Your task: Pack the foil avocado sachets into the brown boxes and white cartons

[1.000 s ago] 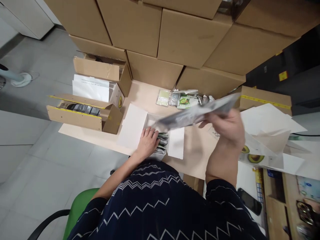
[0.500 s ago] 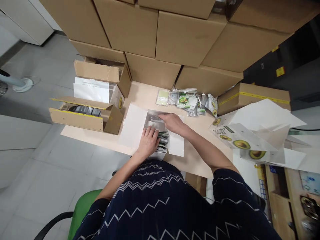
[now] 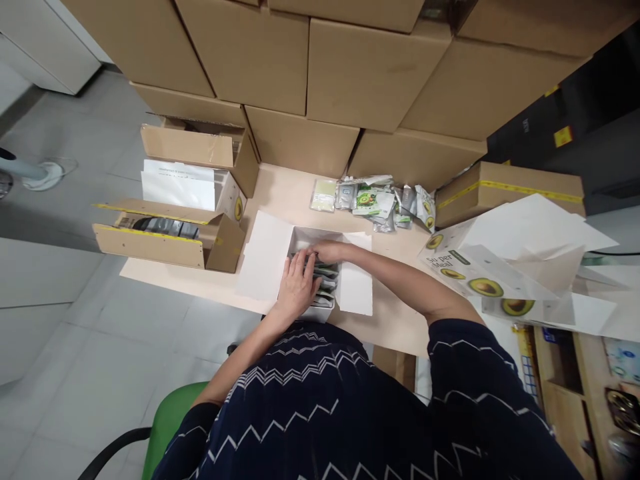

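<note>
white box [image 3: 350, 236]: open, flaps spread, on table [image 3: 293, 193] just in front of the person. sachets [image 3: 327, 288] stacked inside.
left hand [image 3: 299, 285]: flat, fingers loosely spread, resting on the sachets.
right hand [image 3: 331, 252]: in the box's far end, fingers bent onto the stack; whether it grips, cannot tell.
loose sachet pile [image 3: 380, 199]: near, at table's far edge.
avocado-printed cartons [image 3: 480, 283]: to the right.

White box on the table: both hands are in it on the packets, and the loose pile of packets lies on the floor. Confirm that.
One error. The left hand and right hand are in the white box on the packets, but the loose pile lies on the table beyond the box, not on the floor. The head view shows it.
</note>
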Motion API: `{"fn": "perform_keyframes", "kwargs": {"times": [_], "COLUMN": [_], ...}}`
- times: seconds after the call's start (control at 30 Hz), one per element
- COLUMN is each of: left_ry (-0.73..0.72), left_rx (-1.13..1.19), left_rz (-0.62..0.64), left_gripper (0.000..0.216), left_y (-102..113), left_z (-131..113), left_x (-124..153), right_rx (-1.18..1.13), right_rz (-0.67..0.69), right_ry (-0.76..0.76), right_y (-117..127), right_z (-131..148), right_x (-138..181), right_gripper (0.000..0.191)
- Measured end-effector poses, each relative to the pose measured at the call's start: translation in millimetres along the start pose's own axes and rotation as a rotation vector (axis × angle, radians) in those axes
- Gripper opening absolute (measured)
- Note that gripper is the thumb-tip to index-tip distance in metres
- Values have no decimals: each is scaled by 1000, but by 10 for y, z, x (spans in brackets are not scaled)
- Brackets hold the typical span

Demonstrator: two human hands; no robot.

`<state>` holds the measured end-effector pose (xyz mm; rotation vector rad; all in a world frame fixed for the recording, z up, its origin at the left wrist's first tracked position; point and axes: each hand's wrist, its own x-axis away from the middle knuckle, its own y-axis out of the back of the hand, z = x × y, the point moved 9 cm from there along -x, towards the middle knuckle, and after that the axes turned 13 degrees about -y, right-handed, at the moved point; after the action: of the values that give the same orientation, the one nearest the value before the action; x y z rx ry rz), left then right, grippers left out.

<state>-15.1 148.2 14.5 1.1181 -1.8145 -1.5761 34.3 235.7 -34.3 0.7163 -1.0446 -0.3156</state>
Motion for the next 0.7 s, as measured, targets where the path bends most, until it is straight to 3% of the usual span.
{"fn": "perform_keyframes", "kwargs": {"times": [0.2, 0.27, 0.37, 0.47, 0.53, 0.6, 0.7], "left_ry": [8, 3, -6, -12, -11, -10, -7], "left_rx": [-3, 2, -4, -10, -13, -20, -21], "left_rz": [35, 40, 38, 34, 32, 33, 36], "left_gripper": [60, 59, 58, 55, 55, 55, 55], "left_y": [-77, -87, -79, -73, -79, -89, -97], "left_z": [25, 32, 35, 32, 34, 37, 39], "left_x": [-27, -28, -22, -13, -9, -7, -8], "right_rx": [153, 82, -196, -482, -510, -406, -229], "right_rz": [74, 56, -43, -309, -586, -782, -780], "right_ry": [8, 83, 172, 35, -218, -517, -815], "right_y": [-35, 93, 506, 1073, 1398, 1566, 1539], "right_z": [89, 132, -4, -617, -1234, -1802, -2383], "right_x": [94, 249, 561, 759, 821, 820, 591], "right_gripper": [31, 29, 26, 30, 32, 35, 53]}}
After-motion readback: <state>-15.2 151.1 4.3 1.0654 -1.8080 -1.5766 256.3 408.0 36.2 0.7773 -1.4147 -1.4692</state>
